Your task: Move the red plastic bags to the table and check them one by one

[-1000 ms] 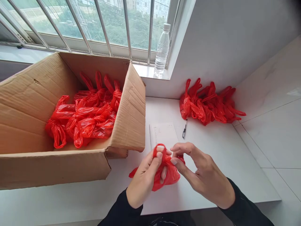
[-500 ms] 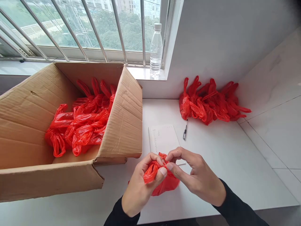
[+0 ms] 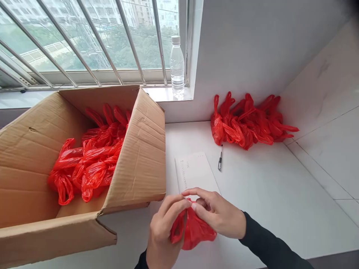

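Bag in both hands, its gathered top now being worked from 2 sides: the left hand has rolled back-up, fingers curled over the top and a loop beneath, and the right hand has come in to meet it, thumb and forefinger nearly together on the plastic. The grip looks tighter, though the knot, if any, is hidden. The bag is just below the notebook.
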A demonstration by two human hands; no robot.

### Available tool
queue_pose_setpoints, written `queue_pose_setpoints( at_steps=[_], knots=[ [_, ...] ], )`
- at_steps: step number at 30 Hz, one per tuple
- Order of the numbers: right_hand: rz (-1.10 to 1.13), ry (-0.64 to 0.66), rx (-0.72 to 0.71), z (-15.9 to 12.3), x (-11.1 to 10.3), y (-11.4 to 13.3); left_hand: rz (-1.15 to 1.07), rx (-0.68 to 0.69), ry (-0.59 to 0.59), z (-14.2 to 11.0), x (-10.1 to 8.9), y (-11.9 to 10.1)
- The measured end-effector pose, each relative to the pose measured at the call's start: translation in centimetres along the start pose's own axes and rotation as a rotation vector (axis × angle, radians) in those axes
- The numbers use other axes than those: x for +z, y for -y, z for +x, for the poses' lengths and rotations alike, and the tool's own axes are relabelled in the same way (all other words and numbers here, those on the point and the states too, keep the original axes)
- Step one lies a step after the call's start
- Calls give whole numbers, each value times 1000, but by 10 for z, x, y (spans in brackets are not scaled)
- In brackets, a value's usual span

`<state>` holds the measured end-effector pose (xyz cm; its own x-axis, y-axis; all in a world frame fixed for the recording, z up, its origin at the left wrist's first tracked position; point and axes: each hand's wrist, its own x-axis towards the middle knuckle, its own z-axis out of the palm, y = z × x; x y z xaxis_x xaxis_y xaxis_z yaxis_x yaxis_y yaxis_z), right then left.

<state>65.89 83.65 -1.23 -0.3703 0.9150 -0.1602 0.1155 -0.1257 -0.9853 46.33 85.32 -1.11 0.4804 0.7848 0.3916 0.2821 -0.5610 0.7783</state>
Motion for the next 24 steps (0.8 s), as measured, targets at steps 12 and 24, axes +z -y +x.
queue_pose_setpoints(
  at_steps=[12,24],
  knots=[
    [-349,-416,-66,-27,-35,-14,441,79,190,-42,-5,33],
    [-803,-530,-261,-42,19,-58,596,12,338,-59,29,30]
  ],
)
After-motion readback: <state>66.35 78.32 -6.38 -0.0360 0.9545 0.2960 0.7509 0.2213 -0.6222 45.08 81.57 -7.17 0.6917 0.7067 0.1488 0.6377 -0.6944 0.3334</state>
